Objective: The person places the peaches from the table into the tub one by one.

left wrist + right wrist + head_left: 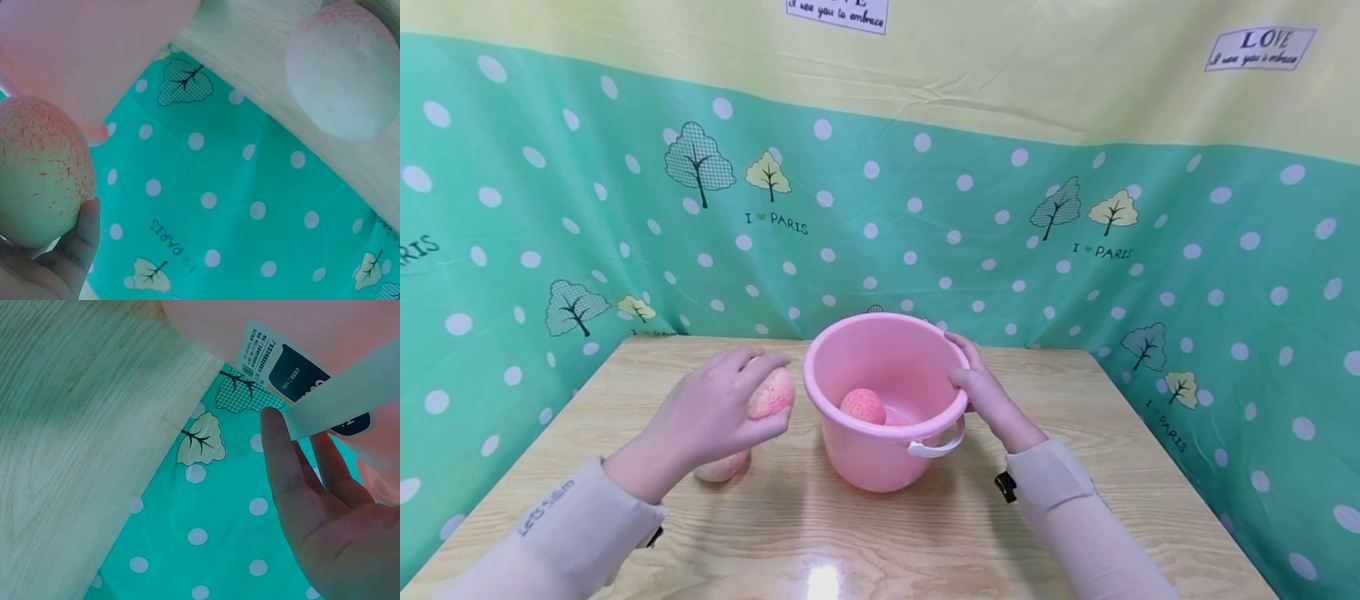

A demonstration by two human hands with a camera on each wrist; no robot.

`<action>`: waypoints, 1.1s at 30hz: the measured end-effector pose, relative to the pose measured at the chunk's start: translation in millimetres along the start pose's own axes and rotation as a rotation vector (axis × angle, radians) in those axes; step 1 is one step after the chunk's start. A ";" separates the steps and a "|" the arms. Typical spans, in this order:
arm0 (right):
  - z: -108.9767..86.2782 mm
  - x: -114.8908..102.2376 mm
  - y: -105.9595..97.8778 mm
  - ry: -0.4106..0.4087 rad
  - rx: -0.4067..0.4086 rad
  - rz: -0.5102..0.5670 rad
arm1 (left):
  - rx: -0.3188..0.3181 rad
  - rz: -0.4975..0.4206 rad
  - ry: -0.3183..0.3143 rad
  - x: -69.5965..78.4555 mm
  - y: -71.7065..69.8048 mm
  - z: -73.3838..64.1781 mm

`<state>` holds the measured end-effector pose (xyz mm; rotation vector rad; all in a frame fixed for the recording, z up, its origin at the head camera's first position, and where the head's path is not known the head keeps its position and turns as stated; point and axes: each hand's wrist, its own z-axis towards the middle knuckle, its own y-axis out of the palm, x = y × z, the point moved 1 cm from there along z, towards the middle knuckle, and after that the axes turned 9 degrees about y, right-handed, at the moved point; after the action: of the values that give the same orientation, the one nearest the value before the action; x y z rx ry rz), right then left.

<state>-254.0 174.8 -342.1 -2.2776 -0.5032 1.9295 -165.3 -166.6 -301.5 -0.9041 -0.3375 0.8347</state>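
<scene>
My left hand (718, 408) grips a pink-and-white speckled peach (772, 393), level with the bucket's rim and just left of it. In the left wrist view the thumb and palm are around this peach (40, 169). On the table below lies a second, paler peach (722, 468), partly hidden by the left hand. The pink bucket (872, 462) stands upright, its white handle (938, 447) hanging at the front right. Inside it rests a redder peach (862, 406), with another pink patch beside it. My right hand (981, 387) holds the bucket's right rim, thumb over the edge.
A light wooden table (1045, 533) carries everything. Behind it and at both sides hangs a green and yellow cloth (865, 208) with dots and trees, close to the table's edges. A printed label (281, 365) is stuck on the bucket's outer wall.
</scene>
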 end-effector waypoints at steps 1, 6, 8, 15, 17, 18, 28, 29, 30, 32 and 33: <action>-0.1 -0.2 -0.2 -0.001 0.001 -0.002 | 0.005 0.002 0.007 -0.2 -0.2 1.0; 0.0 -0.5 -0.5 -0.002 0.005 -0.013 | -0.004 -0.001 0.011 -0.9 -1.9 6.4; 0.3 -0.1 -0.4 -0.001 0.006 -0.017 | -0.013 -0.006 0.007 -1.1 -2.6 8.6; -0.3 -0.4 -0.8 -0.006 0.007 -0.028 | 0.001 -0.010 0.039 -2.2 -4.7 18.9; -0.6 -0.5 -1.1 -0.012 0.004 -0.033 | 0.004 -0.008 0.043 -2.3 -5.1 22.2; -0.8 -0.7 -1.3 -0.011 0.003 -0.031 | 0.008 -0.005 0.045 -2.3 -5.4 23.7; -1.4 -1.3 -1.0 -0.014 -0.009 -0.030 | -0.024 -0.007 0.031 1.2 -8.7 39.0; -1.6 -1.5 -0.9 -0.014 -0.009 -0.030 | -0.041 -0.010 0.022 1.7 -9.1 41.4; -1.8 -1.6 -0.9 -0.012 -0.008 -0.030 | -0.057 -0.013 0.015 2.2 -9.4 43.9; -1.9 -1.5 -0.7 -0.010 -0.007 -0.030 | -0.082 -0.018 0.010 3.3 -10.1 49.0; -1.7 -1.3 -0.7 -0.010 -0.007 -0.029 | -0.088 -0.019 0.010 4.0 -10.3 51.3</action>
<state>-252.6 175.2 -340.3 -2.2533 -0.5428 1.9295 -187.5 -138.6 -263.1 -0.9858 -0.3756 0.8027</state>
